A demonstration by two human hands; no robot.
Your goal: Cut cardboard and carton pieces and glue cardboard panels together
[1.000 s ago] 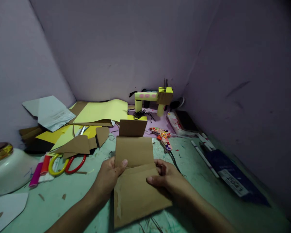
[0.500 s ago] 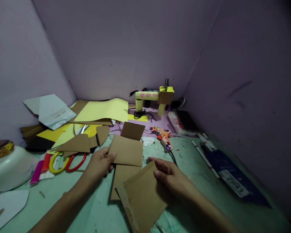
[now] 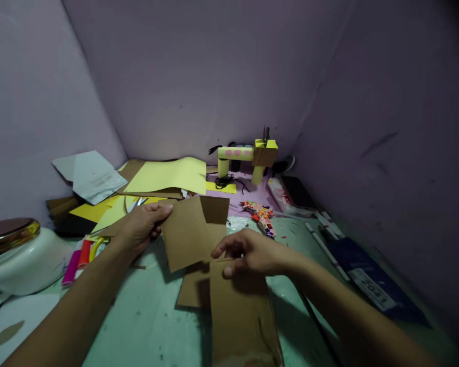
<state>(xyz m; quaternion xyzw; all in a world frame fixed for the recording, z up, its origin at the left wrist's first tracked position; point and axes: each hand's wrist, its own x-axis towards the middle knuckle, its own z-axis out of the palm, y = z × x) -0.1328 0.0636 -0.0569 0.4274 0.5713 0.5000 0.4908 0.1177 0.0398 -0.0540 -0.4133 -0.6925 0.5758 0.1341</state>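
Note:
My left hand [image 3: 141,226] grips the left edge of a brown cardboard piece [image 3: 183,232] and holds it tilted above the green table [image 3: 145,321]. My right hand [image 3: 248,252] pinches the top edge of a second, longer brown cardboard sheet [image 3: 240,316] that reaches toward me. A third brown piece [image 3: 193,288] lies flat on the table between them, partly covered by both. Another small brown piece [image 3: 215,209] stands just behind the lifted one.
Yellow paper sheets [image 3: 168,176] and cardboard scraps pile at the back left. Markers [image 3: 78,257] lie beside a white bowl-like object [image 3: 19,262]. A yellow tube-and-cardboard model [image 3: 248,155] stands at the back corner, a patterned glue gun [image 3: 262,214] in front. Pens and a dark booklet [image 3: 371,280] lie right.
My left hand lifted its cardboard piece up and to the left. My right hand slid its sheet toward the middle, turned it lengthwise and now pinches its top edge.

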